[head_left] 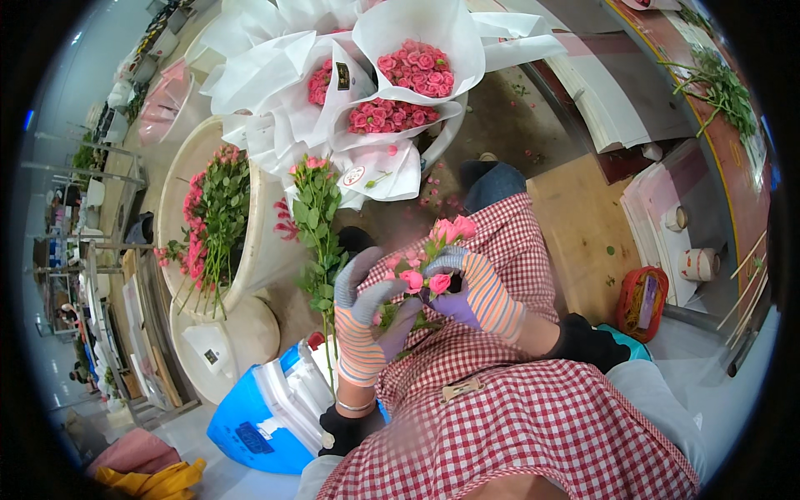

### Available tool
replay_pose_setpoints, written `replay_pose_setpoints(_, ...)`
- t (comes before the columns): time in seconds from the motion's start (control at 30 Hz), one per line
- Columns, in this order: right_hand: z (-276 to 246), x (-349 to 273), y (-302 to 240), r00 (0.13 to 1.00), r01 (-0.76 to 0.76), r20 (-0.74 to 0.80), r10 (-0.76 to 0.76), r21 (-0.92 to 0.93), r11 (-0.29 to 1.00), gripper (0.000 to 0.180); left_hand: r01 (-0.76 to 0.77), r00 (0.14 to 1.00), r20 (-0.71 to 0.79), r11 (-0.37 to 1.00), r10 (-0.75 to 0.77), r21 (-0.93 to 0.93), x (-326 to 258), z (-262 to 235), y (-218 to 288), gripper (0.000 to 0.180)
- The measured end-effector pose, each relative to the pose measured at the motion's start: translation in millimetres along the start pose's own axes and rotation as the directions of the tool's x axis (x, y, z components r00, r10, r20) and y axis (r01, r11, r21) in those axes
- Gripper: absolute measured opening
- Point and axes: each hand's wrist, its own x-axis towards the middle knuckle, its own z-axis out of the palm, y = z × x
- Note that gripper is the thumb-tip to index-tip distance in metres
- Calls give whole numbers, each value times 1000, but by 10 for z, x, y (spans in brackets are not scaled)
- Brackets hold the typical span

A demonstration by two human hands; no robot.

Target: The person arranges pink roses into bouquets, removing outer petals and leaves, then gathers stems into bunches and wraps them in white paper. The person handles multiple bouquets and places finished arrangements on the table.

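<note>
Beyond your knees, the white-wrapped bouquets [321, 125] are taking up the most room, and to your left the round white tub [271, 242] is holding long-stemmed pink roses [198, 225]. Your red checked apron [533, 408] is covering your lap, with a blue bag [229, 408] sitting beside it on the left. A tall leafy bunch of stems [315, 221] is standing just beside your left hand [362, 312]; what is supporting it, I cannot tell. That hand is arching, thumb apart from the fingers, at the left side of the small pink roses [412, 282] over your lap. Your right hand [471, 292] is curling around their right side, fingers and thumb bent toward the blooms. Whether either is gripping firmly, I cannot tell. You seem to be tidying or checking these blooms by hand; the next move is probably calling for a light pinch low on the stem, keeping pressure off the petals.
</note>
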Motion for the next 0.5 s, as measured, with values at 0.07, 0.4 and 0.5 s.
replay_pose_setpoints(0.07, -26, 21, -91, 995, -101, 35, 99, 87, 991, 25, -44, 998, 53, 999, 43, 32, -10, 24, -40, 29)
replay_pose_setpoints(0.4, -21, 36, -182, 991, -133, 41, 128, 140, 981, 22, 261, 960, -29, 931, -277, -254, -22, 64, -123, 25)
replay_pose_setpoints(0.5, -32, 33, -192, 990, -111, 104, 93, 188, 976, 22, 301, 951, 30, 895, -308, -328, 15, 98, -7, 22)
